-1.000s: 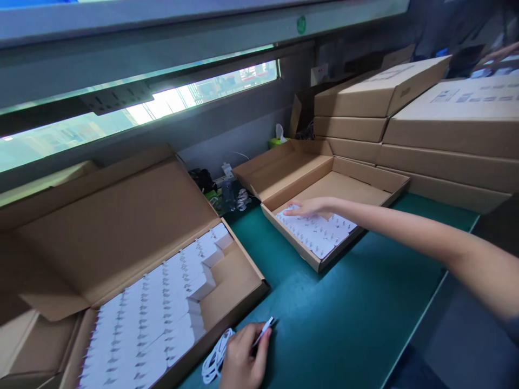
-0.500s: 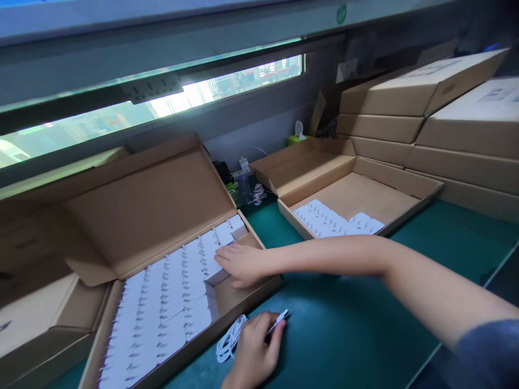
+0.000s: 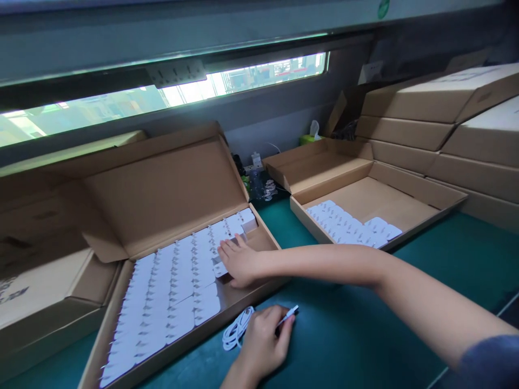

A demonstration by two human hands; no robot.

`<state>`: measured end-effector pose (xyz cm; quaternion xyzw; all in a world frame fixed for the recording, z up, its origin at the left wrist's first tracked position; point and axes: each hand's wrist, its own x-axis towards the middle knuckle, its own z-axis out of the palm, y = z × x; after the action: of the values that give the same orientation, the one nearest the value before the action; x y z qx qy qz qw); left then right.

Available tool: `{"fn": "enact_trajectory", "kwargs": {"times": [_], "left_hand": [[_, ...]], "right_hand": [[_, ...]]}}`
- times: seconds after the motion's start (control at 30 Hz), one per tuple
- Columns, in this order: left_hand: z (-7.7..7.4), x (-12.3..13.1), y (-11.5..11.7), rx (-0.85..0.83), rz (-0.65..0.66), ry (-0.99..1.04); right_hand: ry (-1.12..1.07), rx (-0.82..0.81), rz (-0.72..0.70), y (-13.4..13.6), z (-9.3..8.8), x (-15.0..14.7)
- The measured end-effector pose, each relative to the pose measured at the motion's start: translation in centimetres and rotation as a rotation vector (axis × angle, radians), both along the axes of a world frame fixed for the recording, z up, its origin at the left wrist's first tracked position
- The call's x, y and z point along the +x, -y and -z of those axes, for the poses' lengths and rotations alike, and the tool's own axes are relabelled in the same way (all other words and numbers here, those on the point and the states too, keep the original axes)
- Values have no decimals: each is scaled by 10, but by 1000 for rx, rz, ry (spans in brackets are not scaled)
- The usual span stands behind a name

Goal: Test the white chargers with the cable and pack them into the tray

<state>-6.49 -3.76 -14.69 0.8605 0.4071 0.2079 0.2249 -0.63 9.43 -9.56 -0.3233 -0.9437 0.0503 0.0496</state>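
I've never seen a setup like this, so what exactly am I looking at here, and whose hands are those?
There's no machine here. These are a person's own bare hands, filmed by a camera worn on their head, looking forward and down. The right hand rests on rows of white plug adapters in an open cardboard box. The left hand holds the connector end of a white cable, whose coil lies on the green tabletop. A second open box holds more adapters, with stacked flat cartons behind it.
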Motion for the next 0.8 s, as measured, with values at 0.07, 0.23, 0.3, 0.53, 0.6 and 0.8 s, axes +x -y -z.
{"fn": "enact_trajectory", "kwargs": {"times": [0.07,0.23,0.3,0.53,0.6,0.8], "left_hand": [[0,0,0,4,2,-7],[1,0,1,7,-5,-30],[1,0,1,17,-1,-30],[1,0,0,36,3,-38],[1,0,0,35,4,-36],[1,-1,0,37,-1,-37]], "right_hand": [[-16,23,14,4,-5,-2],[-59,98,67,15,-8,-11],[-73,126,77,18,-6,-13],[-173,143,51,19,-7,-9],[-194,118,43,17,-7,-8],[-184,-51,14,5,-5,-9]]}}
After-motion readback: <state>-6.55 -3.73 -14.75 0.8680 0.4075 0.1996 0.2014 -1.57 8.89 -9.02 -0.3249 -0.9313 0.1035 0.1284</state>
